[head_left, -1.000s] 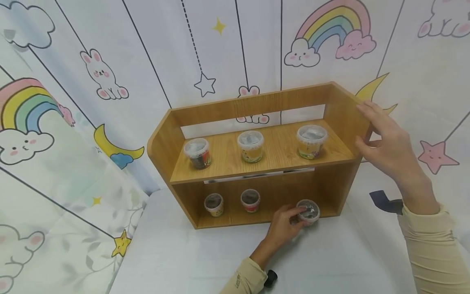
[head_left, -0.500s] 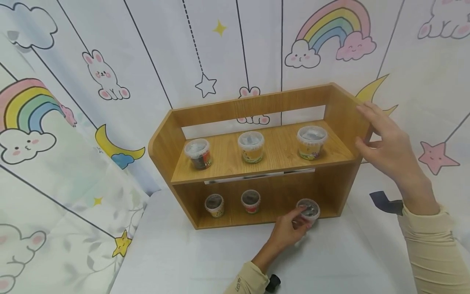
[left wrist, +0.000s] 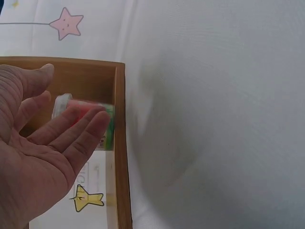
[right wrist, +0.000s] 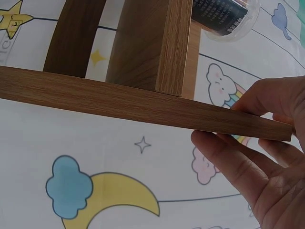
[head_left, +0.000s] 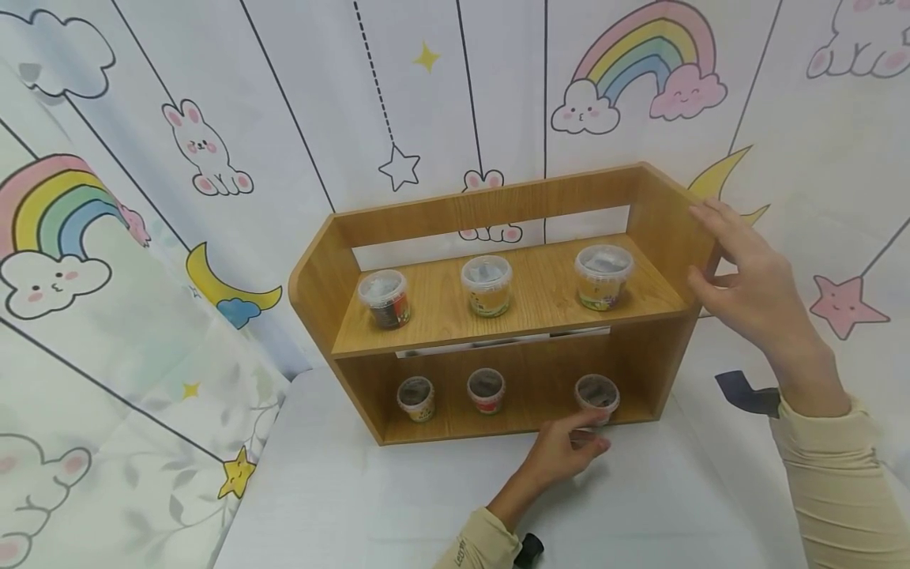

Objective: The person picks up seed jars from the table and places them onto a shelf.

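Observation:
A small plastic tub (head_left: 597, 395) with a clear lid stands on the lower board at the right. My left hand (head_left: 558, 454) is just in front of it, fingers extended and thumb apart. In the left wrist view the tub (left wrist: 88, 107) is pink and green, partly hidden behind the fingertips of my left hand (left wrist: 52, 138); whether they touch it I cannot tell. With thumb and fingers on opposite faces, my right hand (head_left: 757, 280) grips the right side panel of the two-tier wooden shelf (head_left: 540, 344). That panel edge (right wrist: 109, 102) runs into my right hand (right wrist: 267, 162) in the right wrist view.
The upper board carries three lidded tubs: left (head_left: 385, 299), middle (head_left: 486, 286) and right (head_left: 603, 276). Two more, yellow (head_left: 416, 397) and red (head_left: 486, 390), stand on the lower board. A white cloth (head_left: 341, 506) lies under the shelf; a printed curtain (head_left: 426, 103) hangs behind.
The right-hand tub on the lower board has moved slightly back into the shelf. My left hand has let go of it and its fingers have opened. My right hand has stayed in place.

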Demonstrator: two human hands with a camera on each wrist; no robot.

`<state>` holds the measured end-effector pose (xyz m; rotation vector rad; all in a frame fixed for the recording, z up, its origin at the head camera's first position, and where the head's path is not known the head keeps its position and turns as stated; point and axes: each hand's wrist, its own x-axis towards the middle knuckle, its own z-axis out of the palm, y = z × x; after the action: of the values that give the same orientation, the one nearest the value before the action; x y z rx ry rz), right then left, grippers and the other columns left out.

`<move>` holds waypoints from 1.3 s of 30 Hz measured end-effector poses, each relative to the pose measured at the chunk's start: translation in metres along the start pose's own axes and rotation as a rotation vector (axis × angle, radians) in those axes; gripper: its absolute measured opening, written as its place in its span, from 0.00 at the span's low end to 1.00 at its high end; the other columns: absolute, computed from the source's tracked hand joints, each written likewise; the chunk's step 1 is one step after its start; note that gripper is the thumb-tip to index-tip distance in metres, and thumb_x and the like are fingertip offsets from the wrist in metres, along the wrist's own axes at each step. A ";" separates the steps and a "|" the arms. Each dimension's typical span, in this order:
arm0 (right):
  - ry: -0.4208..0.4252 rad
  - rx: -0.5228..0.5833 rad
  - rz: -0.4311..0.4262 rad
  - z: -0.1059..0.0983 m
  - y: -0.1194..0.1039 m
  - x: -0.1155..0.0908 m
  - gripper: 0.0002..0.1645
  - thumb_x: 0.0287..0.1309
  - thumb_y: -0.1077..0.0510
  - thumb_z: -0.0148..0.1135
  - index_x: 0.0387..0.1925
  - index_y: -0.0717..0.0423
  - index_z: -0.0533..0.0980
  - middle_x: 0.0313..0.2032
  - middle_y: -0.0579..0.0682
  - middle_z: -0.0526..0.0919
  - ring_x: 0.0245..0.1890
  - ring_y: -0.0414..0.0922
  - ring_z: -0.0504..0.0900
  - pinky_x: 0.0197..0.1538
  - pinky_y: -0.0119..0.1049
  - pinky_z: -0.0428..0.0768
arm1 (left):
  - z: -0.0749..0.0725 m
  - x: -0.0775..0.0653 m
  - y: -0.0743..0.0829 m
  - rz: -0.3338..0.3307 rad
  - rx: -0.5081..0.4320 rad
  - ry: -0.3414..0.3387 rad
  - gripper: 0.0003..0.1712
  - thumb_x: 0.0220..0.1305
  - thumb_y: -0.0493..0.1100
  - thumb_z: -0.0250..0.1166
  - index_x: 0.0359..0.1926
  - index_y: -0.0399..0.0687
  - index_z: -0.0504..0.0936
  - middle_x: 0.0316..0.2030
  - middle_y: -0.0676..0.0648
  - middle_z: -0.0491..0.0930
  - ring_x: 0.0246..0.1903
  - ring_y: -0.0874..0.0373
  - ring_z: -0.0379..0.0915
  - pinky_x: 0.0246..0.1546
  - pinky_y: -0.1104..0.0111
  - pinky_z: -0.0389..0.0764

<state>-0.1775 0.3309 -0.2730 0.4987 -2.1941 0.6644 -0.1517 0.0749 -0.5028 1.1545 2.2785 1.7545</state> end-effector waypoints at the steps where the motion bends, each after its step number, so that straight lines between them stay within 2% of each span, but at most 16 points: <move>1: -0.002 -0.003 0.000 0.000 0.000 0.000 0.52 0.44 0.79 0.67 0.71 0.51 0.65 0.72 0.50 0.62 0.70 0.48 0.63 0.41 0.07 0.63 | 0.001 0.000 0.000 -0.008 0.006 0.000 0.23 0.64 0.31 0.66 0.60 0.37 0.78 0.55 0.40 0.80 0.44 0.59 0.83 0.43 0.74 0.80; 6: 0.000 -0.001 -0.005 0.000 0.000 0.000 0.52 0.44 0.80 0.67 0.71 0.51 0.66 0.72 0.51 0.62 0.69 0.49 0.64 0.41 0.07 0.63 | 0.003 0.001 0.001 -0.041 0.080 0.010 0.19 0.64 0.37 0.68 0.56 0.42 0.81 0.55 0.49 0.81 0.50 0.60 0.80 0.43 0.74 0.81; 9: 0.001 0.001 -0.008 0.000 -0.001 0.000 0.52 0.44 0.80 0.66 0.71 0.51 0.65 0.72 0.51 0.63 0.69 0.50 0.64 0.41 0.08 0.63 | 0.003 0.001 0.000 -0.023 0.166 0.013 0.19 0.64 0.39 0.69 0.56 0.45 0.82 0.55 0.51 0.81 0.55 0.65 0.75 0.44 0.74 0.80; 11: 0.000 0.000 -0.009 0.000 -0.001 0.000 0.52 0.44 0.80 0.66 0.71 0.51 0.65 0.72 0.51 0.63 0.69 0.50 0.64 0.41 0.08 0.63 | 0.003 0.002 -0.001 0.013 0.225 0.002 0.20 0.64 0.40 0.69 0.57 0.45 0.81 0.56 0.51 0.80 0.58 0.66 0.72 0.50 0.74 0.77; 15: -0.001 -0.003 -0.006 0.001 -0.001 0.000 0.52 0.43 0.80 0.67 0.71 0.51 0.65 0.72 0.49 0.62 0.69 0.49 0.64 0.41 0.08 0.63 | 0.003 0.001 -0.003 0.078 0.303 -0.023 0.21 0.63 0.41 0.70 0.57 0.44 0.81 0.59 0.47 0.78 0.63 0.61 0.69 0.61 0.73 0.67; 20: 0.001 0.002 -0.005 0.000 -0.001 0.000 0.52 0.43 0.80 0.67 0.71 0.51 0.66 0.72 0.51 0.62 0.69 0.51 0.64 0.41 0.08 0.63 | 0.002 -0.001 -0.001 0.095 0.317 -0.045 0.21 0.63 0.41 0.69 0.57 0.43 0.81 0.61 0.44 0.76 0.64 0.56 0.67 0.64 0.73 0.64; 24: 0.002 -0.009 -0.009 0.000 0.000 0.001 0.52 0.43 0.80 0.67 0.71 0.51 0.65 0.72 0.49 0.62 0.69 0.50 0.64 0.41 0.08 0.62 | 0.003 -0.002 0.003 0.082 0.342 -0.087 0.20 0.64 0.42 0.69 0.57 0.44 0.81 0.61 0.44 0.76 0.63 0.58 0.68 0.63 0.75 0.64; 28: 0.003 -0.014 -0.005 0.001 0.001 0.001 0.52 0.43 0.81 0.68 0.71 0.53 0.66 0.72 0.50 0.62 0.69 0.51 0.64 0.41 0.07 0.62 | 0.004 -0.003 0.006 0.060 0.429 -0.141 0.21 0.68 0.46 0.66 0.60 0.48 0.80 0.63 0.45 0.74 0.64 0.61 0.67 0.63 0.76 0.64; 35: 0.003 -0.006 0.005 0.002 0.001 0.001 0.51 0.42 0.82 0.68 0.70 0.56 0.66 0.72 0.54 0.63 0.68 0.55 0.66 0.41 0.07 0.61 | 0.003 -0.001 0.004 0.000 0.507 -0.247 0.31 0.69 0.55 0.62 0.70 0.56 0.71 0.73 0.46 0.59 0.71 0.60 0.53 0.65 0.69 0.63; 39: 0.005 -0.005 -0.005 0.001 0.002 0.001 0.52 0.42 0.82 0.68 0.70 0.55 0.66 0.71 0.53 0.63 0.68 0.55 0.66 0.41 0.07 0.61 | 0.003 0.000 0.003 0.009 0.551 -0.278 0.32 0.69 0.57 0.61 0.71 0.56 0.69 0.73 0.47 0.58 0.72 0.62 0.49 0.67 0.69 0.61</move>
<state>-0.1801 0.3313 -0.2735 0.4998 -2.1885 0.6569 -0.1493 0.0779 -0.5015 1.3718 2.6388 0.8993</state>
